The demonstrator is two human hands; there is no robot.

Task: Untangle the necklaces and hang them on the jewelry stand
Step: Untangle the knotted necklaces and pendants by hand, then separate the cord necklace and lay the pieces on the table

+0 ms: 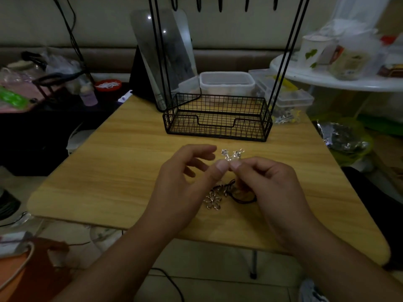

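Both hands meet above the middle of the wooden table (122, 162). My left hand (187, 184) pinches a silver pendant cluster (232, 154) between thumb and forefinger, its other fingers spread. My right hand (268, 184) pinches the same cluster from the right. Below them a tangle of dark cord (242, 197) with a silver flower pendant (212, 200) lies on the table. The black wire jewelry stand (216, 118) stands behind, a basket base with tall uprights; its hooks (220, 5) at the top edge carry nothing.
A mirror (163, 53) leans behind the stand's left side. Clear plastic boxes (226, 82) sit behind and right of it. A white round table (340, 81) with jars is at the far right, with clutter on the left and on the floor.
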